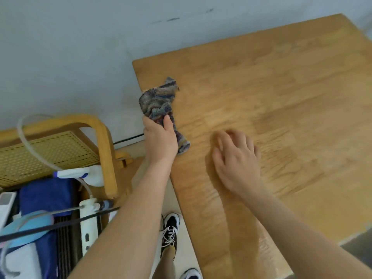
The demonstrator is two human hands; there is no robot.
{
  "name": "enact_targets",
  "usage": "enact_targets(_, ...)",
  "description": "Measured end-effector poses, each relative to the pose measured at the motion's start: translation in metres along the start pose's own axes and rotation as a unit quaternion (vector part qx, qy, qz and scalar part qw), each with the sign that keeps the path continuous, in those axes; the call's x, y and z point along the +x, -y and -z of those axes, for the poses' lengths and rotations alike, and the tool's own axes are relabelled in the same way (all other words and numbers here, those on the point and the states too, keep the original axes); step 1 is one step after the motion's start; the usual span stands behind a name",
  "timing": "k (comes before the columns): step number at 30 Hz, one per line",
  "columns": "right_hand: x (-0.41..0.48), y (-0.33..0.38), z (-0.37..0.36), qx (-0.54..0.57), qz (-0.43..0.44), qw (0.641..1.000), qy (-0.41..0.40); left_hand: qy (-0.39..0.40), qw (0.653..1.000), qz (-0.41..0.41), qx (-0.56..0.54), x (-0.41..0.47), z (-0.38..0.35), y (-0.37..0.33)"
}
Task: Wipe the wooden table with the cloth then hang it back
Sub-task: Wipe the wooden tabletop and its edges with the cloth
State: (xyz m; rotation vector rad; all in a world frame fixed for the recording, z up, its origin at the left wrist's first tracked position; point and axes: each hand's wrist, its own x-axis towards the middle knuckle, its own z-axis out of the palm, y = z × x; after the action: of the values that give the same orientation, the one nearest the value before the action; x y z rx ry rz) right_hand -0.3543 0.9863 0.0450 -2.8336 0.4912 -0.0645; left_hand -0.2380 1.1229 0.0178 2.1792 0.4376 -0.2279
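Starting at the far left, a bentwood chair with a tan perforated cane panel (46, 156) has a clear plastic tube (20, 125) looped over its frame. Below it is a jumble of dark blue fabric (46, 194), a white power strip (88, 228) and a pale blue strap (30, 222). All of that is cut off by the picture's edge, so I can't tell what's stacked on what.

Moving right, the left hand (159, 137) grips the multicoloured crumpled terry cloth (159, 101), with the thumb on top and the fingers tucked out of sight underneath. The cloth sits on the light-brown wooden surface (281, 87) right at its left edge. The fuzzy bunched end pokes a bit past that edge, and a twisted tail comes back beside the wrist.

Further right, the right hand (235, 164) is palm down over the surface with its fingers loosely spread, holding nothing. It's badly motion-blurred, so I honestly can't tell if it's touching the wood. The top is smooth, with a patchwork block grain and a rounded corner near the pale grey wall (60, 47).

Down between the forearms there's a black-and-white sneaker with white laces (170, 232) on the pale floor. A second shoe is clipped by the bottom edge.
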Motion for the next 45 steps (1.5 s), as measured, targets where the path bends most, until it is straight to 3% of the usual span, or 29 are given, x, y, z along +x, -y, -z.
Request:
enact_targets(3,0.099,0.023,-0.005,0.015,0.012,1.000,0.022,-0.013,0.998,-0.068,0.001,-0.029,0.005,0.007)
enact_targets(6,0.140,0.035,-0.023,-0.016,0.019,0.998,0.054,-0.004,0.997,-0.071,0.017,-0.021,0.008,0.005)
enact_targets(12,0.138,0.031,-0.030,-0.044,0.019,0.998,0.043,-0.017,0.999,0.008,0.026,0.127,0.002,-0.051)
enact_targets(17,0.142,0.034,-0.030,-0.040,0.020,0.998,0.042,-0.005,1.000,0.014,0.018,0.202,0.008,-0.072)
enact_targets(21,0.139,0.031,-0.029,-0.036,0.019,0.998,0.040,0.040,0.979,-0.080,0.186,0.223,0.015,-0.091)
enact_targets(24,0.140,0.034,-0.029,-0.034,0.021,0.999,0.028,0.040,0.918,-0.202,0.338,0.206,-0.008,-0.112)
enact_targets(26,0.140,0.034,-0.031,-0.020,0.021,1.000,0.010,0.061,0.879,-0.298,0.367,0.167,-0.046,-0.126)
enact_targets(28,0.139,0.032,-0.033,0.040,-0.003,0.999,-0.027,0.123,0.850,-0.378,0.345,0.123,-0.083,-0.135)
enact_targets(30,0.138,0.027,-0.033,0.121,-0.014,0.990,-0.069,0.184,0.840,-0.400,0.316,0.108,-0.098,-0.141)
enact_targets(33,0.140,0.022,-0.033,0.194,0.009,0.972,-0.132,0.244,0.892,-0.357,0.129,0.112,-0.077,-0.144)
enact_targets(35,0.141,0.021,-0.031,0.233,0.008,0.959,-0.164,0.132,0.936,-0.324,0.035,0.103,-0.050,-0.134)
enact_targets(37,0.140,0.021,-0.025,0.246,0.013,0.954,-0.173,-0.031,0.951,-0.296,0.088,0.087,-0.032,-0.114)
enact_targets(38,0.141,0.021,-0.019,0.229,0.031,0.958,-0.173,-0.071,0.949,-0.282,0.123,0.080,-0.030,-0.100)
enact_targets(40,0.156,0.015,-0.008,0.158,0.114,0.969,-0.153,-0.079,0.943,-0.267,0.183,0.069,-0.037,-0.078)
enact_targets(42,0.188,-0.003,-0.002,0.066,0.234,0.968,-0.059,-0.065,0.937,-0.264,0.218,0.063,-0.046,-0.071)
enact_targets(45,0.238,-0.029,0.000,-0.064,0.383,0.916,0.096,-0.051,0.932,-0.249,0.258,0.061,-0.051,-0.076)
